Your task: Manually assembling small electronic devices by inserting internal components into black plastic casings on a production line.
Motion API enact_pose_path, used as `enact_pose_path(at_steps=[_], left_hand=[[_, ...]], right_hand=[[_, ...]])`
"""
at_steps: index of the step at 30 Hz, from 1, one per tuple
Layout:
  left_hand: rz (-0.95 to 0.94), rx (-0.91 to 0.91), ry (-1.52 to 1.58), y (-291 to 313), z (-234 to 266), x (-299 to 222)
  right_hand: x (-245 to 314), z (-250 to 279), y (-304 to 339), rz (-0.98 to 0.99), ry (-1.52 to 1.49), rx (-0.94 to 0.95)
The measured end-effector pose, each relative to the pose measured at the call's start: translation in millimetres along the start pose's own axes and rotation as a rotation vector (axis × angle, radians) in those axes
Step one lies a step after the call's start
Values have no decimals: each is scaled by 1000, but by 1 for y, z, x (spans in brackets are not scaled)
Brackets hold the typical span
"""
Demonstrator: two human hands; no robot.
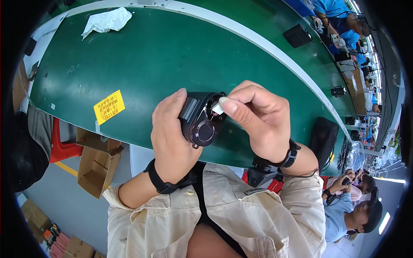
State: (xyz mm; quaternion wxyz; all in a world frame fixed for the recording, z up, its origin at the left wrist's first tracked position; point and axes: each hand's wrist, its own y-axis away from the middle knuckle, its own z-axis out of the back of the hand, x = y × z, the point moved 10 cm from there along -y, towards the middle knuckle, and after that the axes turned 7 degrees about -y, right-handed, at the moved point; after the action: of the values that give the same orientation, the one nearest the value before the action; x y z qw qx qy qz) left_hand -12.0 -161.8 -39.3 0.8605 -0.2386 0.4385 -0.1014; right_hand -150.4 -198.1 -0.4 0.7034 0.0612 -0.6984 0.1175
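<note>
Cartons (35,217) are standing on the floor (66,195), well to the left of the black device (202,124) and on the person's side of it. A red plastic piece (61,145) is showing left of the device, and just right of that piece an open cardboard box (95,172) is sitting, also left of the device. On the green worktop (150,51), a crumpled white sheet (107,20) is lying beyond the device, far to its left, while a yellow printed slip (109,107) is lying nearer on that same side. The left hand (167,131) is gripping the device, its palm and fingers wrapping the left side. The device is being held in front of the person's chest, a glossy round disc and a round opening facing up; whether it is touching the worktop cannot be told. At the opening, the right hand (260,114) is pinching a small white piece (218,108) between thumb and finger. A black mesh case (323,139) is lying right of the device near the worktop's edge, and a black box (297,35) is sitting beyond the device, farther right. Co-workers (340,217) are showing at the far right of it.
</note>
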Motion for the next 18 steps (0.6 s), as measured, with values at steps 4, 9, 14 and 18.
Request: enact_pose_path(at_steps=[4,9,14,18], left_hand=[[17,4,-30,2,-2,1],[-6,-1,-45,4,-6,0],[-22,10,-104,2,-7,0],[7,6,-127,1,2,-5]], right_hand=[[-10,1,-1,-59,-111,-28],[-3,5,-1,8,34,-38],[34,-10,8,584,657,-5],[51,-22,10,677,855,41]])
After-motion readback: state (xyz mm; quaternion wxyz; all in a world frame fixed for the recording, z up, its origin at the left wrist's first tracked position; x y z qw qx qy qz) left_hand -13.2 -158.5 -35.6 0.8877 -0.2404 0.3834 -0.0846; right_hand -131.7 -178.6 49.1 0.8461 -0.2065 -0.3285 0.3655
